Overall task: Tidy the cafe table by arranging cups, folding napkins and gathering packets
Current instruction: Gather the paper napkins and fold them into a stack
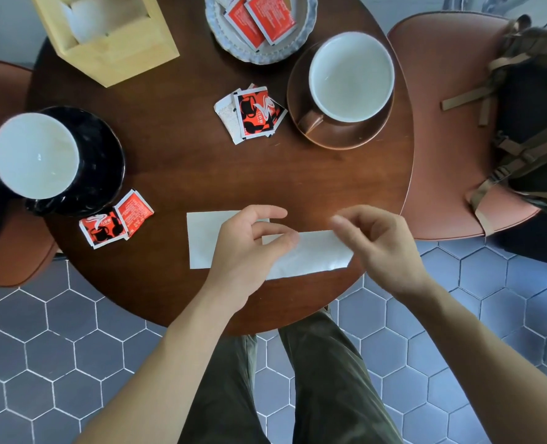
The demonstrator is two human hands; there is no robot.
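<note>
Napkin-folding step: left hand (249,238) pinches the folded white paper napkin (310,254) at the round dark wooden bench's (182,155) near edge, right hand (378,238) released alongside; next, likely crease it flat.

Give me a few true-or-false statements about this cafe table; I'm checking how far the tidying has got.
1. The left hand rests on the white napkin near the table's front edge. True.
2. The brown cup stands on a black saucer. False: it sits on a brown saucer; the black saucer holds the other cup.
3. All the red packets are gathered in the scalloped dish. False: loose packets lie mid-table and beside the black saucer.
4. Both cups look empty. True.
5. A backpack sits on the chair at right. True.
</note>
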